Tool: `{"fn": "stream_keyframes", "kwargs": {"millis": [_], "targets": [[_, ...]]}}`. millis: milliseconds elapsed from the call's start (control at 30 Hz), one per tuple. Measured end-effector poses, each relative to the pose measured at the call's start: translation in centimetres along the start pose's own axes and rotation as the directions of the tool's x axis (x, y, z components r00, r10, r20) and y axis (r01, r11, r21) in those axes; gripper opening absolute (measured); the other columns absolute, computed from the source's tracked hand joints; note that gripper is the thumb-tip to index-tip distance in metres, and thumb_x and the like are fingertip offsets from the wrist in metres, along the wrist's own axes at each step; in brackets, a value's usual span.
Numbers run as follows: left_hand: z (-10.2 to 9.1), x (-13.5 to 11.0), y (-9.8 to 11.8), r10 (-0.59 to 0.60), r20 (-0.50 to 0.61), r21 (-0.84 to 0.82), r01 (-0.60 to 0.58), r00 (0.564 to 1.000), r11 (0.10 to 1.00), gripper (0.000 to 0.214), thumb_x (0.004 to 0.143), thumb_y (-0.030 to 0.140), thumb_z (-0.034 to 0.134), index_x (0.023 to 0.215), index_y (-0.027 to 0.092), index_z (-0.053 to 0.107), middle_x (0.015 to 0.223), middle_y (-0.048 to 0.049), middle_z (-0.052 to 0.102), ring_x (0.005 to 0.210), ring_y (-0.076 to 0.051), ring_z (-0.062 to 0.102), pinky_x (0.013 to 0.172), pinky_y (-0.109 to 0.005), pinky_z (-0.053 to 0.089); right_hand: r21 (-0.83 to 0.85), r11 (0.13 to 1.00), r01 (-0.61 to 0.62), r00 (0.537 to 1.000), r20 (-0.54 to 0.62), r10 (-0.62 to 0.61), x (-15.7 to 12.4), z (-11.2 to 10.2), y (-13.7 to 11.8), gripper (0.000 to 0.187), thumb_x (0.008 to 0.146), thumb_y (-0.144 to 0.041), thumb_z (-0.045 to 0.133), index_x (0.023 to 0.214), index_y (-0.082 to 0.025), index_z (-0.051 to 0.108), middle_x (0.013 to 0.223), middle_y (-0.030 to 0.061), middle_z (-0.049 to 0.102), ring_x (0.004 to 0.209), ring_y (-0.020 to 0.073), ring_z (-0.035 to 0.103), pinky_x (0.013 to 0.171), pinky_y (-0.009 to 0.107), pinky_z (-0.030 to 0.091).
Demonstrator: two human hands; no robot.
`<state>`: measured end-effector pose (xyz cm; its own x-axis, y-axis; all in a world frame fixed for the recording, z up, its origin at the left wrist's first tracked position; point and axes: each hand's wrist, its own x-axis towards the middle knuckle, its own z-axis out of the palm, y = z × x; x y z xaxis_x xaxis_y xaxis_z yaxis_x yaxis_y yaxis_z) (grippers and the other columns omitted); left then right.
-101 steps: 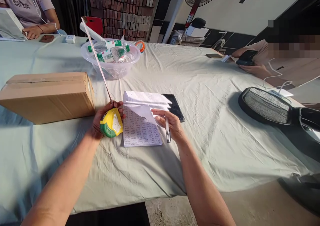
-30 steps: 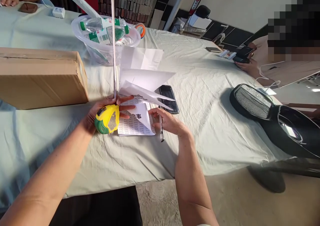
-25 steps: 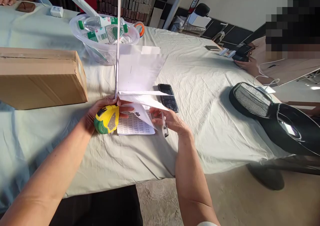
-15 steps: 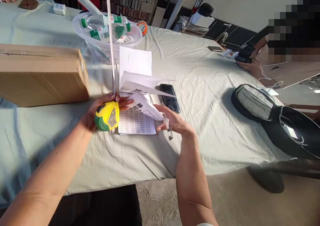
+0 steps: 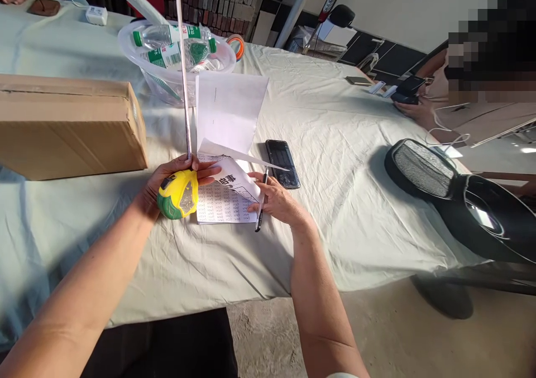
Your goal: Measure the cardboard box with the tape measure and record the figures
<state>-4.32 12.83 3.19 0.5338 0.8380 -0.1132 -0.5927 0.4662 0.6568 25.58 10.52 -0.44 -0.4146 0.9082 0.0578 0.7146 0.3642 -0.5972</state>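
My left hand [image 5: 165, 180] is wrapped round a yellow and green tape measure [image 5: 178, 195]. Its blade [image 5: 182, 71] sticks up and away past the bowl. Its fingers also press on the left edge of a stack of printed sheets [image 5: 220, 202] lying on the cloth. My right hand [image 5: 274, 199] holds a pen [image 5: 261, 202] and lifts the upper sheets with its fingertips. One white sheet [image 5: 228, 110] stands almost upright above the stack.
A cardboard box [image 5: 69, 124] lies at the left. Behind the sheets is a clear bowl [image 5: 157, 76] with plastic bottles. A black phone [image 5: 282, 163] lies right of the sheets. A black fan head [image 5: 422, 171] rests at the right edge. Other people sit far left and right.
The sheets have been lifted and flipped; the top white sheet now stands higher. The pen in my right hand has swung more upright. My left hand has kept the tape measure.
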Motion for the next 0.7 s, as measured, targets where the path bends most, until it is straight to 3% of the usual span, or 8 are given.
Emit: {"fn": "stream_keyframes", "kwargs": {"millis": [333, 400, 467, 567, 700], "targets": [[0.1, -0.1, 0.0, -0.001, -0.005, 0.016, 0.001, 1.0, 1.0, 0.017, 0.092, 0.019, 0.051, 0.079, 0.015, 0.061, 0.104, -0.0118, 0.074, 0.117, -0.026, 0.064, 0.101, -0.035, 0.05, 0.104, 0.991, -0.081, 0.997, -0.008, 0.083, 0.2, -0.6, -1.0, 0.041, 0.075, -0.036, 0.074, 0.116, -0.032, 0.069, 0.137, 0.0029, 0.056, 0.117, 0.03, 0.055, 0.098, 0.044, 0.046], [-0.1, -0.1, 0.1, -0.021, -0.012, 0.01, 0.021, 1.0, 1.0, 0.016, 0.091, 0.018, 0.052, 0.079, 0.014, 0.062, 0.104, -0.0112, 0.074, 0.107, -0.024, 0.068, 0.092, -0.031, 0.055, 0.137, 0.986, -0.09, 0.995, -0.034, 0.095, 0.2, -0.7, -1.1, 0.04, 0.074, -0.037, 0.074, 0.113, -0.032, 0.071, 0.133, 0.0025, 0.06, 0.115, 0.0298, 0.056, 0.097, 0.042, 0.047], [-0.3, -0.1, 0.3, -0.044, -0.018, 0.01, 0.044, 0.999, 0.999, 0.016, 0.091, 0.019, 0.053, 0.078, 0.014, 0.062, 0.104, -0.0092, 0.074, 0.088, -0.019, 0.071, 0.073, -0.026, 0.059, 0.173, 0.978, -0.115, 0.989, -0.069, 0.128, 0.2, -0.8, -1.1, 0.04, 0.072, -0.04, 0.076, 0.111, -0.031, 0.071, 0.128, 0.0032, 0.063, 0.108, 0.0289, 0.06, 0.091, 0.04, 0.049], [-0.6, -0.2, 0.6, -0.032, -0.013, 0.013, 0.032, 0.999, 0.999, 0.017, 0.09, 0.021, 0.053, 0.077, 0.015, 0.062, 0.116, -0.0071, 0.071, 0.068, -0.015, 0.066, 0.053, -0.025, 0.055, 0.249, 0.952, -0.18, 0.969, -0.121, 0.216, 0.1, -1.2, -1.5, 0.038, 0.072, -0.045, 0.075, 0.104, -0.026, 0.071, 0.103, 0.0044, 0.071, 0.087, 0.0246, 0.064, 0.073, 0.034, 0.051], [-0.5, -0.4, 0.7, 0.025, -0.023, 0.006, -0.025, 0.999, 1.0, 0.014, 0.088, 0.019, 0.054, 0.078, 0.015, 0.062, 0.129, -0.0069, 0.064, 0.072, -0.014, 0.066, 0.062, -0.026, 0.056, 0.408, 0.882, -0.233, 0.937, -0.148, 0.316, 0.1, -1.7, -2.4, 0.036, 0.071, -0.052, 0.074, 0.084, -0.02, 0.067, 0.074, 0.0008, 0.065, 0.07, 0.0197, 0.061, 0.061, 0.029, 0.048]]}}
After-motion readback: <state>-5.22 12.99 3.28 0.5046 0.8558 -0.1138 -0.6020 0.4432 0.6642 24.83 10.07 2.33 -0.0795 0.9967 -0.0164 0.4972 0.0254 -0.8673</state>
